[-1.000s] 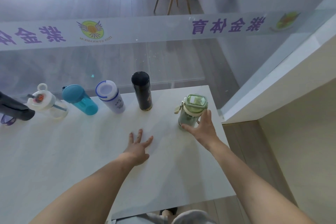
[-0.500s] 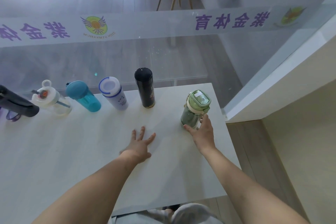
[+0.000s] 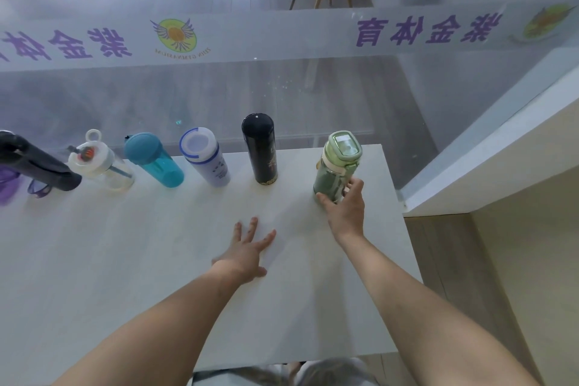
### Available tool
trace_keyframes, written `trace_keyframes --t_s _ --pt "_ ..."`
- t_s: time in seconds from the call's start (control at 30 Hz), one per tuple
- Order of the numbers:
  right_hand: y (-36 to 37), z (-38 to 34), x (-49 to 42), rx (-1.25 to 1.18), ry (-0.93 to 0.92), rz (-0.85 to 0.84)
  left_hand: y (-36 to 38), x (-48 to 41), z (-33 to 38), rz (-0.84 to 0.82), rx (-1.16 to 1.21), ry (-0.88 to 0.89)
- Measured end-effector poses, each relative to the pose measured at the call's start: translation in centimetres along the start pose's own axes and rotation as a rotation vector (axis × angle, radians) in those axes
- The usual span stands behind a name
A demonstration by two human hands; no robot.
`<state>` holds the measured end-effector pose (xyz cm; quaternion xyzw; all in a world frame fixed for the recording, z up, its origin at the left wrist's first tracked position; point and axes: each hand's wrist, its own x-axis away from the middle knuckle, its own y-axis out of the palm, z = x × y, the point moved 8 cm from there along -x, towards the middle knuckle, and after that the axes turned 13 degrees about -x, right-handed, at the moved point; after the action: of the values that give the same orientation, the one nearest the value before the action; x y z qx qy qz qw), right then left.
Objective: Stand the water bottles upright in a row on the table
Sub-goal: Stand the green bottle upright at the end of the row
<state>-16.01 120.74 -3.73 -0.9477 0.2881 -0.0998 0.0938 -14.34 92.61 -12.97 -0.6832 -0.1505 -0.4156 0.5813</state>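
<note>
We find the green bottle [image 3: 336, 166] upright at the right end of the row, near the far right corner of the surface [image 3: 156, 260]. Our right hand [image 3: 346, 213] has its grip clamped low on the body, thumb on one side and fingers wrapped round the other; we judge this low hold steadies the base while the bottle is set in line. The body is translucent green plastic with a squared flip lid and a pale collar.

Our left hand [image 3: 247, 249] lies flat on the surface, fingers spread and holding nothing, apparently as a brace.

To the left stand, spaced apart:
- black flask [image 3: 260, 149], a slim, glossy cylinder;
- white bottle [image 3: 205, 157], blue-ringed lid;
- teal bottle [image 3: 153, 158], domed cap;
- clear bottle [image 3: 98, 166], loop lid, straw inside;
- dark bottle [image 3: 37, 166], partly cut off at the frame edge.

All appear upright, though lens distortion makes the leftmost lean. The surface is pale and matt with a faint grain. We judge the row near complete.
</note>
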Motion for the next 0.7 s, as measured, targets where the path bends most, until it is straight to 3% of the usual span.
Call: trace_keyframes --t_s 0.7 --pt "3.1 -1.3 -6.7 0.044 -0.001 -0.011 -1.7 2.1 0.9 -0.041 0.055 -0.002"
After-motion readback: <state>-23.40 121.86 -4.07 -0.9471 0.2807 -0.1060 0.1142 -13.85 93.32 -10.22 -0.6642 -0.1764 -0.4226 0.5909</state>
